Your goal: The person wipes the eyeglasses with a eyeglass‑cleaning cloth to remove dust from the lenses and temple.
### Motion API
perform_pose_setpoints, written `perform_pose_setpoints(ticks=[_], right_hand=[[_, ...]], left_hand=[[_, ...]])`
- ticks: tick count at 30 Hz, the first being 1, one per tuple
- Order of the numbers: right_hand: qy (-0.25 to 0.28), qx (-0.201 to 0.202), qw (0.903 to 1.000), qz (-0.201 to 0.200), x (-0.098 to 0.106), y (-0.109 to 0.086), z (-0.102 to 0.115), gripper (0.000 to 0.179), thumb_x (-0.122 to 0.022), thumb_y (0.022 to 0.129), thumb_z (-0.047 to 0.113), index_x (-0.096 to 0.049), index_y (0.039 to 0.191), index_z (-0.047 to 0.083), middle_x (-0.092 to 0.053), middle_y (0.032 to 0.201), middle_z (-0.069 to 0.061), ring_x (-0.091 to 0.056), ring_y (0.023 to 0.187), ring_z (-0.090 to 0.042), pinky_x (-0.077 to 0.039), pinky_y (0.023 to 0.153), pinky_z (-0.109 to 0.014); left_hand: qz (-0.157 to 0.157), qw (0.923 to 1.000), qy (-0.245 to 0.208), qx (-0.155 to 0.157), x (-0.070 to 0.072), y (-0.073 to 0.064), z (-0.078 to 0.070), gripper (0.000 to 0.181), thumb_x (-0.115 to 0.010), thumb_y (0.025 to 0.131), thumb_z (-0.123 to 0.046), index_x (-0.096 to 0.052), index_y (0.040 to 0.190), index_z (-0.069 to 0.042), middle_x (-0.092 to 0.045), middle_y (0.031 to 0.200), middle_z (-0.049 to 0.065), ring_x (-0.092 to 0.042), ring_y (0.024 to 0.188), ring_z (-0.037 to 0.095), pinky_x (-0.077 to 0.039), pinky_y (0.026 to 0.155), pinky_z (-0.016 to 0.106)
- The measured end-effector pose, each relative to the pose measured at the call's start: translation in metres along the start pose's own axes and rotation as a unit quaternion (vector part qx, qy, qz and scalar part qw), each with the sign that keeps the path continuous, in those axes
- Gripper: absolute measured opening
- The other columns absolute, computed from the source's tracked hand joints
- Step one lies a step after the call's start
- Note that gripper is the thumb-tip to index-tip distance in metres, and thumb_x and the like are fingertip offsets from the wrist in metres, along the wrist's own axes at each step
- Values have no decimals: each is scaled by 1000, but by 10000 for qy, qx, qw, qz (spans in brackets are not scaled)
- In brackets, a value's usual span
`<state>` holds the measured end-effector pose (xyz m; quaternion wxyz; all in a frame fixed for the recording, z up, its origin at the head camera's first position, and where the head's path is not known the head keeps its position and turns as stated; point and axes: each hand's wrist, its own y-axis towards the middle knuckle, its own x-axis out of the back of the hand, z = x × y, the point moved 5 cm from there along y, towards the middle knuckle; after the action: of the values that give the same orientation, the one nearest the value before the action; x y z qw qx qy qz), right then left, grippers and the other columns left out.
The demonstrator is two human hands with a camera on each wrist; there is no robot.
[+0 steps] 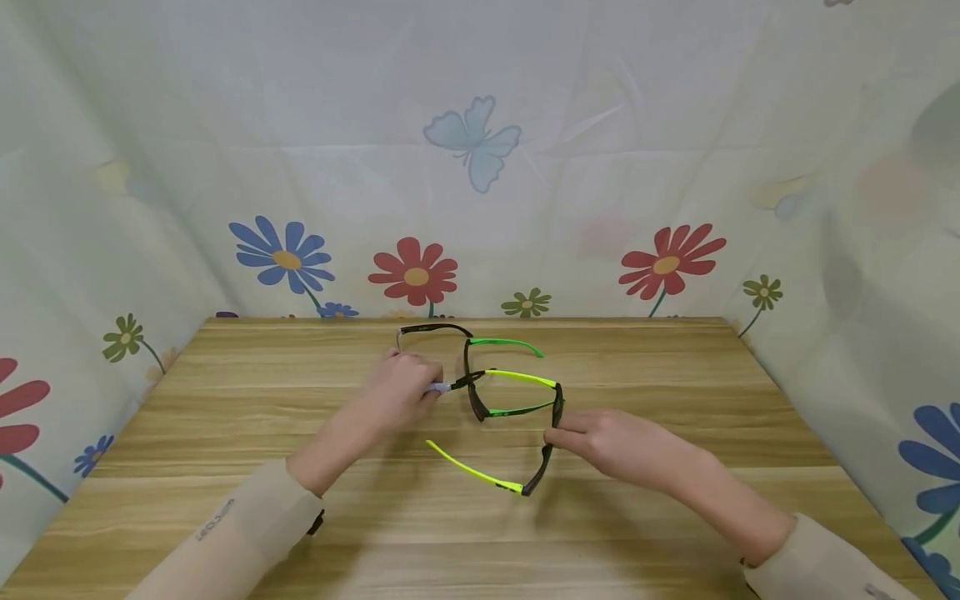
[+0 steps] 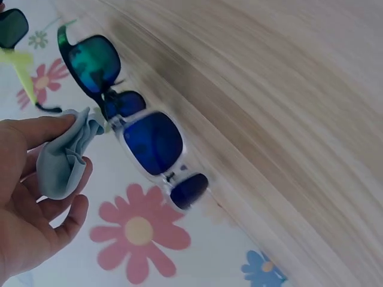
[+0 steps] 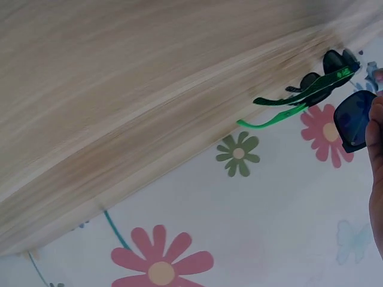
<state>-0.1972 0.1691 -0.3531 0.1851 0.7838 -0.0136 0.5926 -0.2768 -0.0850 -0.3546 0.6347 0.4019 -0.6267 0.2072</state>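
Observation:
My left hand (image 1: 401,387) pinches a crumpled light-blue cloth (image 2: 63,158) between thumb and fingers. In the head view my right hand (image 1: 611,442) grips sunglasses with yellow temples (image 1: 523,377) by the middle of their dark front. Their temples point left, toward the cloth. The right wrist view shows one dark lens (image 3: 352,119) beside the fingers. Beyond them lie sunglasses with green temples (image 1: 477,402), overlapped by the yellow pair in the head view. Clear-framed sunglasses with blue lenses (image 2: 154,142) stand beside the green pair, partly hidden behind my left hand in the head view.
Everything rests on or over a wood-grain table (image 1: 675,517). A white cloth backdrop (image 1: 600,208) printed with flowers and a butterfly rises behind its far edge and along both sides. The two glasses pairs on the table sit near that far edge.

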Motion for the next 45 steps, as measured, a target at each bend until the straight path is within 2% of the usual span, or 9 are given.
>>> perform_pose_setpoints(ticks=[3,6,11,17,22,28,35,41,45], right_hand=[[174,-83,9998,-103,-1,-4,-4,45,-81,74,-14,-70,115,3,-67,99,0,-65,88,-11,-55,77,-23],[242,-14,9995,-186,-2,-4,-5,44,-79,75,-14,-70,114,4,-65,94,2,-61,83,-9,-53,74,-20],[250,168,9990,-325,-3,1,0,43,-78,75,-13,-70,113,5,-59,87,4,-54,77,-8,-49,71,-18],[329,218,9989,-236,-5,8,4,39,-83,76,-11,-73,110,5,-63,89,3,-57,79,-7,-51,72,-16],[279,243,9992,-159,-6,9,6,41,-83,75,-13,-72,109,5,-63,89,2,-57,78,-6,-50,71,-15],[210,148,9997,-45,-7,8,4,37,-82,78,-11,-72,110,5,-65,91,2,-59,81,-7,-52,73,-15],[275,96,9995,-124,-6,8,3,38,-83,76,-11,-72,109,4,-66,90,2,-61,80,-8,-53,73,-18],[423,172,9988,-174,-6,11,6,35,-82,78,-10,-73,108,6,-63,89,3,-57,79,-6,-51,72,-16],[352,214,9991,-86,-7,15,9,34,-81,80,-8,-73,110,7,-65,92,4,-60,83,-7,-52,76,-17]], left_hand=[[-66,9998,90,167,3,-2,6,10,-79,91,-12,-70,85,-11,-68,77,-3,-64,76,20,-49,86,49],[-118,9996,54,233,6,-1,6,8,-80,91,-16,-73,91,-12,-71,81,-3,-65,81,21,-50,87,49],[-89,9999,-119,71,7,4,-6,10,-80,92,-19,-73,95,-12,-71,85,-3,-66,87,22,-49,86,46],[-141,9998,-144,-90,6,8,-17,14,-81,91,-21,-71,95,-13,-71,86,-4,-64,86,20,-44,76,38],[-183,9997,-108,-118,6,9,-20,14,-81,92,-22,-71,96,-13,-72,89,-3,-64,88,20,-46,79,40],[-406,9991,-77,-128,12,8,-21,12,-80,92,-22,-72,94,-12,-71,86,-3,-61,84,20,-45,78,41],[-657,9976,-118,-157,20,7,-22,12,-82,90,-18,-75,96,-10,-74,88,-1,-62,83,21,-48,79,43],[-426,9988,-165,-191,16,11,-28,18,-81,91,-19,-75,106,-10,-75,99,0,-62,92,22,-49,85,44],[-282,9988,-260,-309,13,14,-37,21,-81,91,-19,-74,109,-10,-75,102,1,-62,94,22,-48,92,47]])
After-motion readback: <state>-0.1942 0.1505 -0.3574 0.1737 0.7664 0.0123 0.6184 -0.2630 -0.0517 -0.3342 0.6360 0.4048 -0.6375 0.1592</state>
